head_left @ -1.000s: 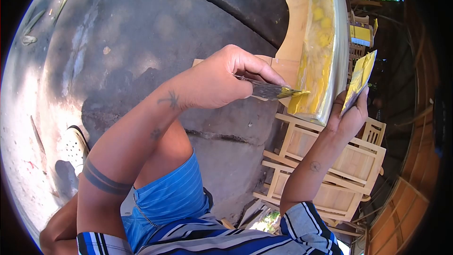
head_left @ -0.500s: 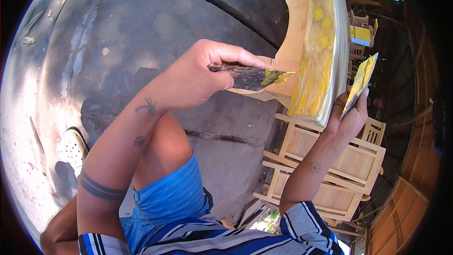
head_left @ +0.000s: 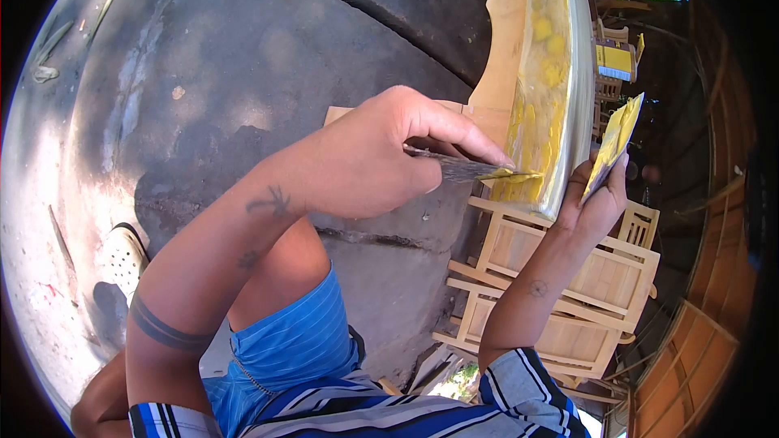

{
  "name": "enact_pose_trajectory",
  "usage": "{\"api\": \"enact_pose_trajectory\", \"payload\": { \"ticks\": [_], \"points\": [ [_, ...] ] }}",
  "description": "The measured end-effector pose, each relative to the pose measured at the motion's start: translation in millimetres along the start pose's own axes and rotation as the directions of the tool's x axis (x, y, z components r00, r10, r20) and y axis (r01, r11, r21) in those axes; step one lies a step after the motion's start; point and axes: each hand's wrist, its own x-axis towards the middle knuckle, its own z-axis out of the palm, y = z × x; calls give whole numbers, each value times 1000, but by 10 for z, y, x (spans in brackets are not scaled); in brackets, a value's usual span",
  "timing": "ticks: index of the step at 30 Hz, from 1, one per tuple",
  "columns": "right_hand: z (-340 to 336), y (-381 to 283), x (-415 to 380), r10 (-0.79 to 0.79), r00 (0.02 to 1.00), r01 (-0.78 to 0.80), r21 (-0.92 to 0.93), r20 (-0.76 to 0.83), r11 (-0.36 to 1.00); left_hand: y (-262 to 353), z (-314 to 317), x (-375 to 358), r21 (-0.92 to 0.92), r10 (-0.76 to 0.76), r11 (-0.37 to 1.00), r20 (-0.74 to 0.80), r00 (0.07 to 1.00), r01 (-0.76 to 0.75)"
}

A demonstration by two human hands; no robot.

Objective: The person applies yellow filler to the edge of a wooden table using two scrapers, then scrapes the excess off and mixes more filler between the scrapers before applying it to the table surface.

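Note:
My left hand (head_left: 369, 158) is closed around a dark, worn putty knife (head_left: 462, 167), seen nearly edge-on. Yellow putty coats the tip, which rests on the putty-smeared face of a curved wooden piece (head_left: 499, 40) near its lower end. Streaks and blobs of yellow putty (head_left: 542, 73) run along that face. To the right of the wood, my right hand (head_left: 600, 195) grips a thin flat plate (head_left: 614, 142) by its lower end, with thick yellow putty spread over it. Part of the right hand's fingers is hidden behind the wood and plate.
Light wooden chair-like frames (head_left: 560, 292) lie below and right of the curved piece. A yellow-labelled tin (head_left: 615, 61) stands beyond it. Cracked concrete floor (head_left: 268, 57) spreads on the left, with a pale clog (head_left: 123, 259) on it.
My left hand has moved right and slightly down, bringing the putty knife onto the yellow face of the wood. The right hand and its plate have barely shifted.

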Motion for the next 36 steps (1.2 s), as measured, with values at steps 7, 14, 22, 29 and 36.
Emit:
{"api": "enact_pose_trajectory", "payload": {
  "ticks": [7, 14, 22, 29, 36],
  "points": [
    [20, -2, -32, 7, 1000, -7, 1, 0, 1000, 143, -131, -69, 5, -15, 1000, -99, 995, 15],
    [-9, 1, -1, 29, 1000, -29, 25, 11, 999, 263, -264, 557, 248, -100, 963, -32, 994, 105],
    [136, 7, -158, 14, 998, -10, 73, -57, 997, 453, -36, -73, 248, 3, 968, 156, 988, -43],
    [129, 8, -150, 13, 999, -10, 63, -42, 998, 464, -392, 322, 337, -89, 934, -100, 991, 118],
    [-101, 5, -28, 42, 992, -51, 70, 122, 996, 367, -211, 548, 392, 161, 904, 54, 985, -169]
  ]
}}
